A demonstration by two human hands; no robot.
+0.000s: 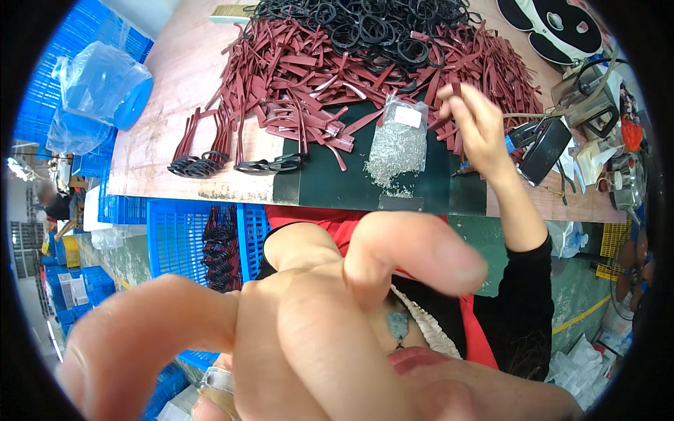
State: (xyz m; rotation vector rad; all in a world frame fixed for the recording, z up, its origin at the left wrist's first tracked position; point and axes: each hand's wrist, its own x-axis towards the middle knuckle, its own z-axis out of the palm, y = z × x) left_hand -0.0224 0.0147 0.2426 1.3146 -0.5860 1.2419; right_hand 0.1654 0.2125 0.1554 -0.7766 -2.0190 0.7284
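Note:
My left hand point(302, 323) is raised very close to the camera and fills the lower middle. Its bent fingers are spread, with nothing visible between them; one finger wears a pale wrap point(216, 382). Over the table's right side, my right hand point(481, 130) has its fingers pinched around what looks like a dark red eyeglass temple point(456, 89). Beside it lies a heap of red temples point(295, 77), with black eyeglass fronts point(372, 28) piled behind. Left of that hand, a clear bag point(400, 137) spills tiny metal screws point(382, 172) onto a dark green mat point(337, 182).
Glasses with red temples point(193, 165) stand at the table's left, and another pair point(270, 165) nearer the middle. A blue basket point(172, 238) below holds more glasses point(221, 245). A black box-shaped object point(546, 149) and pliers point(565, 179) lie at right.

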